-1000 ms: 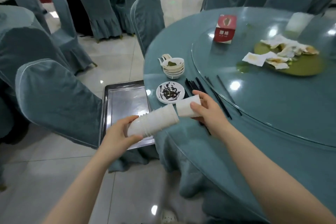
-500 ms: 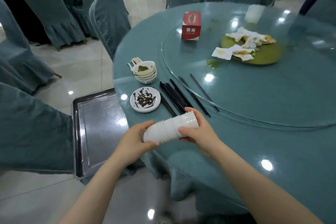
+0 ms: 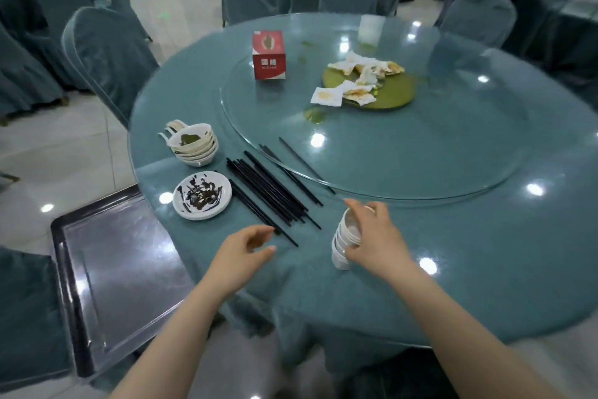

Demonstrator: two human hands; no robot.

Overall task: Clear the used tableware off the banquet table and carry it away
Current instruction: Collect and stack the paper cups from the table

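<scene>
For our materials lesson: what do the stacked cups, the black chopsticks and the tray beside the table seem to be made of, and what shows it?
Stacked cups: probably thin white paper or plastic, matte, nested tightly with thin rims; right hand grips them.
Black chopsticks: likely plastic or lacquered wood, uniformly dark and smooth.
Tray: apparently metal, perhaps stainless steel, with mirror-like reflections and faint scratches.

Right hand (image 3: 372,238) covering much of the cup stack (image 3: 344,245), tray (image 3: 97,269) running under the table's glass edge, far chairs blurring, red box (image 3: 268,55) print staying too small to read
</scene>
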